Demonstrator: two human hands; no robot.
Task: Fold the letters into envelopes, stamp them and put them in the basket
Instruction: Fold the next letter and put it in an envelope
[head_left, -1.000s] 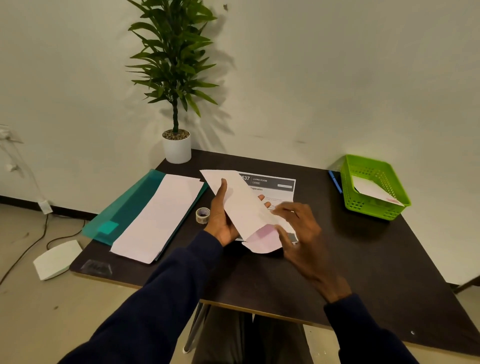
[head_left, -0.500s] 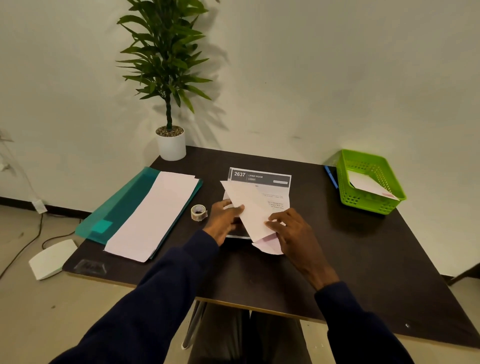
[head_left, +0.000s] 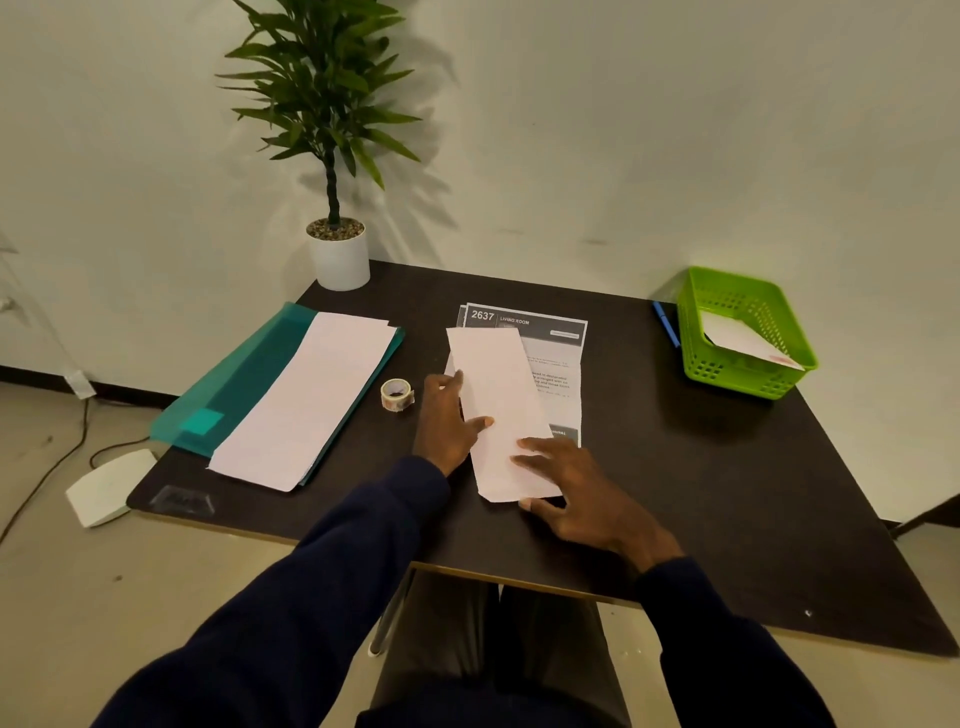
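A long white envelope (head_left: 501, 400) lies flat on the dark table (head_left: 701, 467), partly covering a printed letter (head_left: 550, 358) headed "2637 LIVING ROOM". My left hand (head_left: 447, 421) rests at the envelope's left edge, with its thumb on the paper. My right hand (head_left: 576, 488) presses straight fingers on the envelope's near end. A small roll of stamp tape (head_left: 397, 394) stands just left of my left hand. The green basket (head_left: 698, 332) at the far right holds one white envelope (head_left: 745, 338).
A teal folder (head_left: 244, 384) with a stack of white envelopes (head_left: 311, 400) lies at the left. A potted plant (head_left: 337, 254) stands at the back left corner. A blue pen (head_left: 666, 322) lies beside the basket. A white device (head_left: 106, 486) sits on the floor.
The envelope, held up and tilted a second ago, has come down flat on the printed letter. Its pink open flap no longer shows. Both hands now lie on it.
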